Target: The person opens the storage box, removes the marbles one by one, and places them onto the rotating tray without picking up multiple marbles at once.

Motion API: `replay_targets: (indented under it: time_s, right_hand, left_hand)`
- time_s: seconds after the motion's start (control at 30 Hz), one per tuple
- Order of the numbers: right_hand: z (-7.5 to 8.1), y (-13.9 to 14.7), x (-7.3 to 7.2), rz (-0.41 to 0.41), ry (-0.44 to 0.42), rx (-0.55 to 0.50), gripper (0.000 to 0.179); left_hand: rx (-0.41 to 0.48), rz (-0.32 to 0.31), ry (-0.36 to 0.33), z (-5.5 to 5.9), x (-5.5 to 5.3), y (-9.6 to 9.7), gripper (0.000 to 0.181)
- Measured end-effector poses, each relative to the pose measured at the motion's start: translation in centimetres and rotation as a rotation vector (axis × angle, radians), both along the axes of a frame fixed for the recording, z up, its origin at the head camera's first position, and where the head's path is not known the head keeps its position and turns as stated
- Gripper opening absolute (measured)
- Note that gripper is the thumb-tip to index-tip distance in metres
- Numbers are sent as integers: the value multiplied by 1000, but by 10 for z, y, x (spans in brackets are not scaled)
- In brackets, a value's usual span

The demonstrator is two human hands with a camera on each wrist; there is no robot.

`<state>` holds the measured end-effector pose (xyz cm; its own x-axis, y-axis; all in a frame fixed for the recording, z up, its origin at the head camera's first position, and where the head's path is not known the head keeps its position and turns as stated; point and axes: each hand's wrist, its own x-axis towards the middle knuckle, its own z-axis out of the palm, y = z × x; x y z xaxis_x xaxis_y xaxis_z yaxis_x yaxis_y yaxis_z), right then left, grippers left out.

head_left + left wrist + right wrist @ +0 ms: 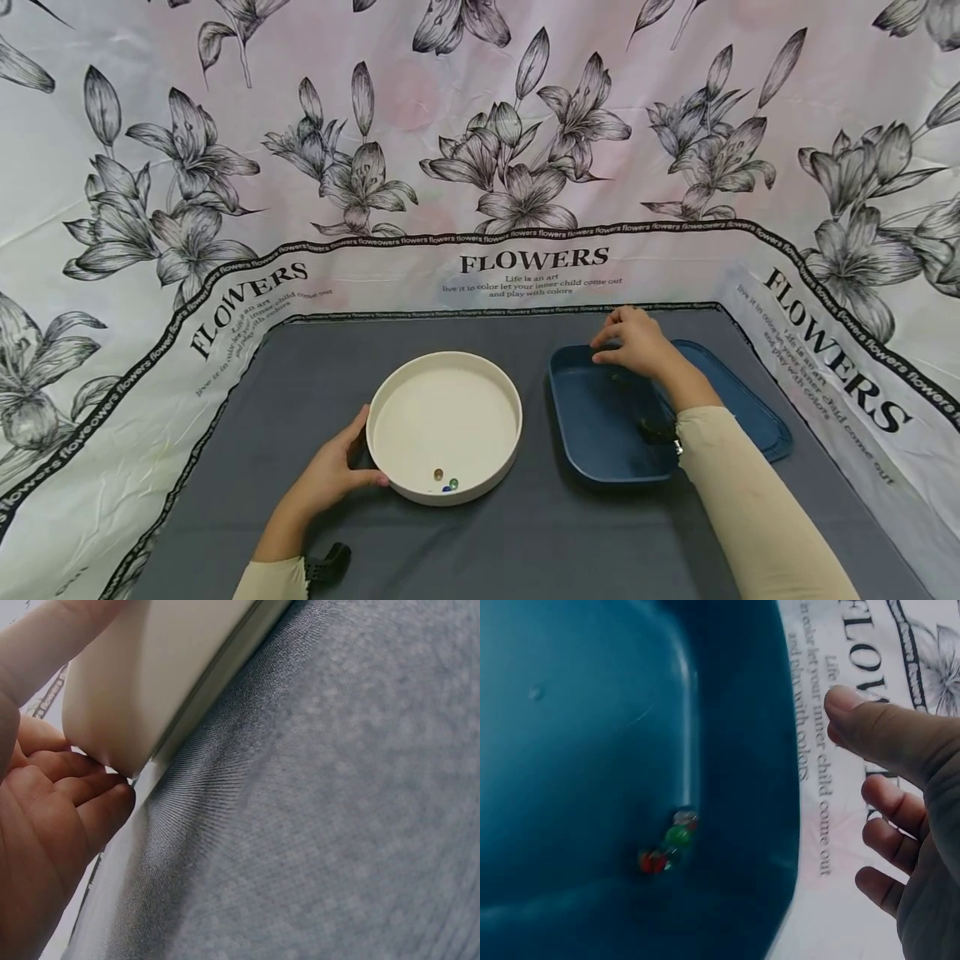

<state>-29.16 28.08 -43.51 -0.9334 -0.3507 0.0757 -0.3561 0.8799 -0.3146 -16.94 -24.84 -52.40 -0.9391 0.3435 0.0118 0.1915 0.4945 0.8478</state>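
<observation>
My left hand (333,471) grips the left side of a round cream tray (442,408), thumb on its wall near the front. In the left wrist view, the fingertips (120,799) curl at the tray's bottom edge. A brown marble (438,474), a green marble (453,483) and a blue one lie at the tray's front inner edge. Over the far side of a blue rectangular tray (600,450) hovers my right hand (637,342), fingers loosely bent, nothing between them. Several marbles, including a green one (677,838), cluster in a corner of the blue tray in the right wrist view.
Partly behind the blue tray, at its right, lies a flat blue lid-like piece (742,404). Grey cloth (300,375) covers the table. A white flower-printed cloth (525,283) borders it at the back and sides. Dark wrist devices (327,567) sit at both cuffs.
</observation>
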Motion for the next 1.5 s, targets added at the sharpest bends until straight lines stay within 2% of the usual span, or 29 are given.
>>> replay_targets:
  time_s: [0.33,0.53,0.67,0.9,1.17,1.33,1.5]
  right_hand:
    - [-21,8,0,-104,3,117,25]
    - [-32,10,4,-98,8,222,24]
    - [-35,9,2,-113,20,250,24]
    - [-39,8,5,-103,-15,253,14]
    - [-44,8,7,-137,0,291,10]
    - [-45,8,9,-138,-3,249,10]
    - [-41,11,11,-138,26,160,8]
  left_hand:
    - [21,-14,5,1,0,0,129]
    - [12,-25,15,-1,-2,0,128]
    - [14,-25,20,0,-3,1,127]
    - [15,-16,-28,4,1,3,126]
    - [20,-9,-35,3,4,4,127]
    - [11,0,-27,2,5,3,127]
    - [17,-10,-16,3,2,2,125]
